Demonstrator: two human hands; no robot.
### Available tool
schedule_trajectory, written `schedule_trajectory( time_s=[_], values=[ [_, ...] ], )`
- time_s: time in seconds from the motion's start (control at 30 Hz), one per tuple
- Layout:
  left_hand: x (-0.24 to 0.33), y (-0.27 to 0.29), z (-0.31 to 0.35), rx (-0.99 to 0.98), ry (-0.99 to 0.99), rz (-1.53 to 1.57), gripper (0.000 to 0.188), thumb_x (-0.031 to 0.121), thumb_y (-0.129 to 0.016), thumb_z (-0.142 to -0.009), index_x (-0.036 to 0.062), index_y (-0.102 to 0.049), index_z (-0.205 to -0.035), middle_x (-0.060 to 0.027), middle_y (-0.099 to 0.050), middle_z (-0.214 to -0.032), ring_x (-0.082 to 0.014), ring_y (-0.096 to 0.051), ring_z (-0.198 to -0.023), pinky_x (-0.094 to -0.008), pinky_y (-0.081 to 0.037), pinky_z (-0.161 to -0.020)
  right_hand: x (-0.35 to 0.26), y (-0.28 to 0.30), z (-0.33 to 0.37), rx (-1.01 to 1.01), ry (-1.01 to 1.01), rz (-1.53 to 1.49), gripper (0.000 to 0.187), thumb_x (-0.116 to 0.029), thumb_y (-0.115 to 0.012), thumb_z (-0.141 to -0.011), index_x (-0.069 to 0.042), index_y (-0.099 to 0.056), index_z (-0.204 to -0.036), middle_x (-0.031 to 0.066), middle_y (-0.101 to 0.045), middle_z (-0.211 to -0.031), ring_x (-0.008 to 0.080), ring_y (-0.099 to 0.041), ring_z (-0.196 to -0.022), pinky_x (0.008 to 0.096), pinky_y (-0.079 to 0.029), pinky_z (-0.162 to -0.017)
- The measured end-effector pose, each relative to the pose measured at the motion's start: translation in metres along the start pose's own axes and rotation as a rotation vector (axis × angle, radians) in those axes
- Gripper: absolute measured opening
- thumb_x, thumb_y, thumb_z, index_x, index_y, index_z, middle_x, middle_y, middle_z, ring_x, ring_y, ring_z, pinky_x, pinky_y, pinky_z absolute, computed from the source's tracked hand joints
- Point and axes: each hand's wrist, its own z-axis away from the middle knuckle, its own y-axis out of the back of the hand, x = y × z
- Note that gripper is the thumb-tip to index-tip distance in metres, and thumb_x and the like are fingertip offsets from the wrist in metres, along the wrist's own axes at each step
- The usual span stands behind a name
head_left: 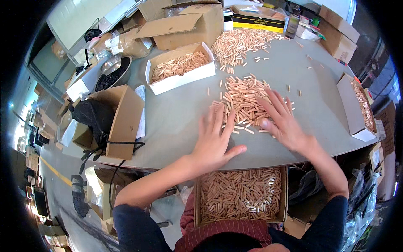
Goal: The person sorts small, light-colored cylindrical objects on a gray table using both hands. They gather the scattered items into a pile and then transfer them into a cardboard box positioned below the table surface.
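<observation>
A pile of short wooden dowels lies on the grey tabletop. At its left edge, my left hand is spread with the palm down, its fingertips among the dowels. My right hand rests at the pile's right side with fingers apart, slightly blurred and touching some dowels. Neither hand grips anything I can see. Below the table's front edge, a cardboard box full of dowels sits at my lap. Further back is a larger heap of dowels.
A white box of dowels stands at the back left, another carton at the right edge. At left are a cardboard box with a black cloth item and a metal bowl. Large cartons and a bottle line the back.
</observation>
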Motion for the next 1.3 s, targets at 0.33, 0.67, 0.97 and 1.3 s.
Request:
schedule_trajectory(
  time_s=[0.33,0.67,0.97,1.3],
  values=[
    [-0.016,-0.005,-0.058,-0.018,0.027,-0.076,0.116,0.082,-0.065,-0.088,0.0098,-0.026,-0.171,-0.0213,-0.019,-0.178,-0.0514,-0.014,-0.163,-0.0841,-0.008,-0.119,0.003,-0.025,0.002,-0.042,0.050,0.246,0.081,-0.060,-0.044,-0.110,-0.009,-0.028,-0.170,0.0189,-0.018,-0.179,0.0432,-0.015,-0.165,0.0694,-0.008,-0.129],
    [-0.011,0.007,0.003,-0.110,-0.040,-0.159,0.106,0.065,-0.065,-0.096,0.0094,-0.018,-0.173,-0.0218,-0.009,-0.180,-0.0488,-0.007,-0.165,-0.0794,-0.005,-0.123,0.017,-0.019,0.041,-0.027,-0.026,0.293,0.087,-0.061,-0.050,-0.107,-0.003,-0.029,-0.168,0.0227,-0.018,-0.178,0.0420,-0.016,-0.165,0.0640,-0.008,-0.131],
    [-0.013,-0.002,0.004,-0.060,-0.175,-0.124,0.096,0.069,-0.058,-0.100,0.0064,-0.032,-0.168,-0.0219,-0.019,-0.177,-0.0539,-0.016,-0.161,-0.0860,-0.013,-0.114,-0.025,-0.017,0.027,-0.155,0.173,0.178,0.090,-0.066,-0.045,-0.107,-0.007,-0.026,-0.170,0.0185,-0.023,-0.178,0.0414,-0.015,-0.165,0.0664,-0.006,-0.130],
    [-0.017,0.003,-0.027,-0.006,-0.119,-0.157,0.107,0.077,-0.053,-0.099,-0.0002,-0.027,-0.168,-0.0293,-0.024,-0.174,-0.0459,-0.019,-0.163,-0.0818,-0.017,-0.119,-0.007,-0.025,0.005,0.013,0.013,0.254,0.100,-0.071,-0.047,-0.104,0.002,-0.023,-0.169,0.0264,-0.017,-0.177,0.0471,-0.011,-0.164,0.0684,-0.003,-0.129]
  ],
)
